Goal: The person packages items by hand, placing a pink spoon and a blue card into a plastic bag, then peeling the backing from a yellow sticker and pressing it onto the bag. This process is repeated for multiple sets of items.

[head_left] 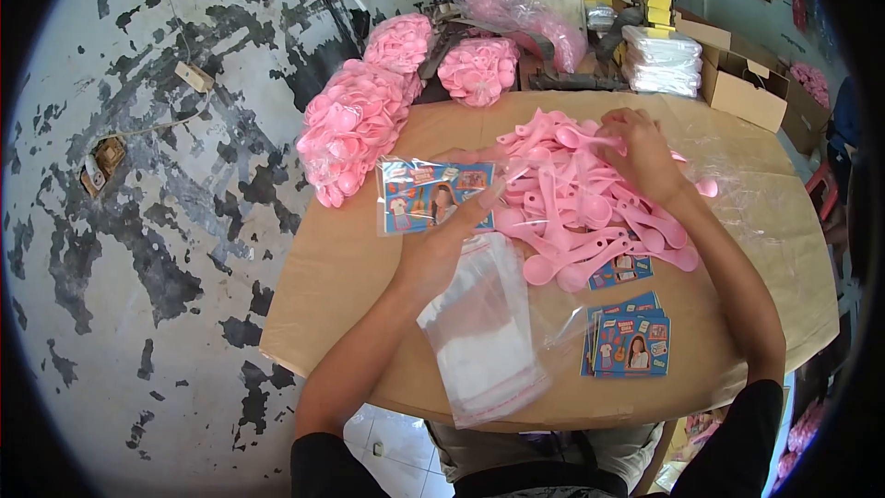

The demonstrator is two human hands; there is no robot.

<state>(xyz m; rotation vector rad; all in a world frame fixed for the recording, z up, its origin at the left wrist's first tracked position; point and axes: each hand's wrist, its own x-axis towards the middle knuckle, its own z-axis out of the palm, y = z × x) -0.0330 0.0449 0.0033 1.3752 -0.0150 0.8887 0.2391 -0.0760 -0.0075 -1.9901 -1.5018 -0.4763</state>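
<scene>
My left hand (433, 254) is closed on a clear plastic bag with a blue printed card (412, 206) in it, thumb over the front. The bag's transparent part stretches right, over the edge of a heap of pink plastic spoons (581, 198). At the heap's far right side, my right hand (647, 155) has its fingers bent around a pink spoon (579, 137), whose bowl points left. Below my left hand lies a stack of clear plastic bags (484, 337). A stack of blue cards (632, 347) rests near the front edge, and another card (623, 269) lies partly under the spoons.
Bundles of pink spoons in plastic (355, 120) sit along the table's far left edge, with another bundle (477, 71) at the back. Packs of clear bags (661, 60) and an open cardboard box (745, 88) stand at the back right. A peeling wall (184, 249) is on the left.
</scene>
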